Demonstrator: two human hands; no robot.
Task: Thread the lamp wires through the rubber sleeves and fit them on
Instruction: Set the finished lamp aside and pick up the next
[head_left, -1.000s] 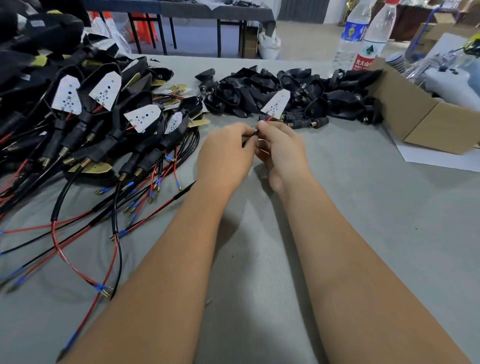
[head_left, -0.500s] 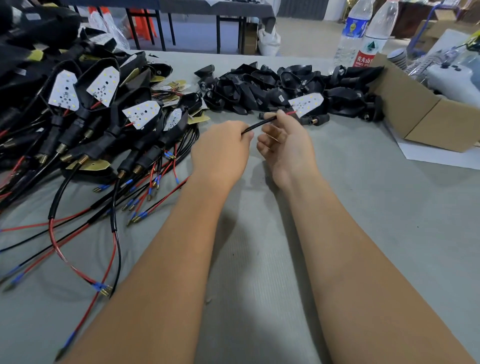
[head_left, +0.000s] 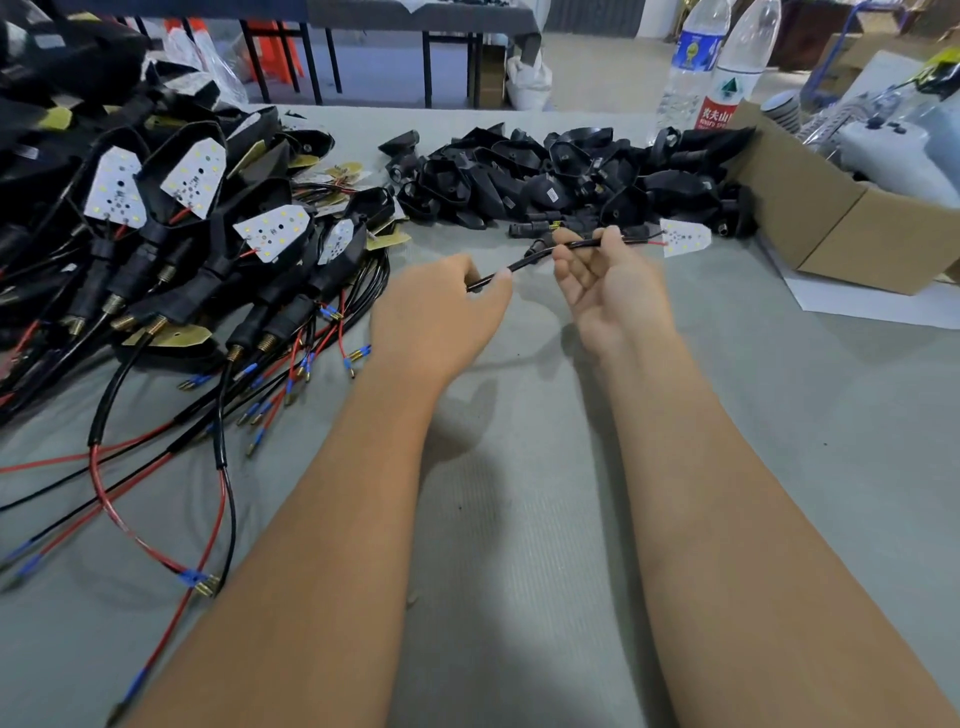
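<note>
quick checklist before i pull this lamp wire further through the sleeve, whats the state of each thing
1. Left hand pinches the black sleeved wire: ok.
2. Right hand holds the wire nearer the LED board: ok.
3. LED board hangs free past the right fingers, red lead showing: ok.
4. Wire end through the sleeve: cannot tell, hidden in the left hand.
5. Unfitted black housings lie beyond the hands: ok.

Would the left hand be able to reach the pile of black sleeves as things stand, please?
Probably not yet: the left hand grips the wire, though bare table leaves the way to the sleeves free.
</note>
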